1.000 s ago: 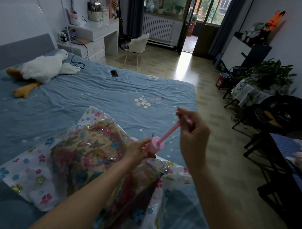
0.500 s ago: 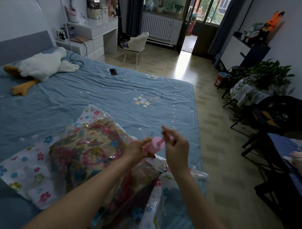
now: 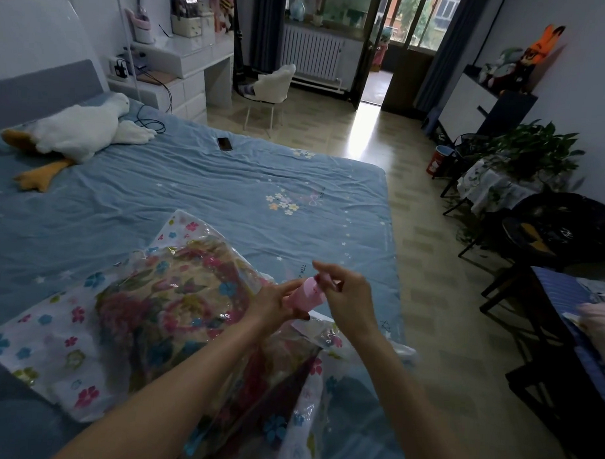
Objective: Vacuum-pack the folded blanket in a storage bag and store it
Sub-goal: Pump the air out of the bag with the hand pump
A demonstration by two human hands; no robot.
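A clear storage bag (image 3: 60, 351) printed with small flowers lies on the blue bed (image 3: 227, 192), near its right edge. Inside it sits the folded floral blanket (image 3: 175, 304). A pink hand pump (image 3: 307, 294) stands on the bag's near right part. My left hand (image 3: 274, 304) grips the pump's barrel from the left. My right hand (image 3: 346, 296) pinches the pump's handle at the top, with the rod pushed down into the barrel. The valve under the pump is hidden.
A white plush goose (image 3: 78, 128) lies at the bed's far left, a phone (image 3: 224, 144) near the far edge. Beyond stand a white desk (image 3: 190, 71) and chair (image 3: 271, 87). Right of the bed are bare floor, plants (image 3: 530, 151) and dark furniture (image 3: 561, 341).
My right hand has pushed the pump handle down from its raised, extended position until the rod is inside the barrel. My left hand stayed on the barrel.
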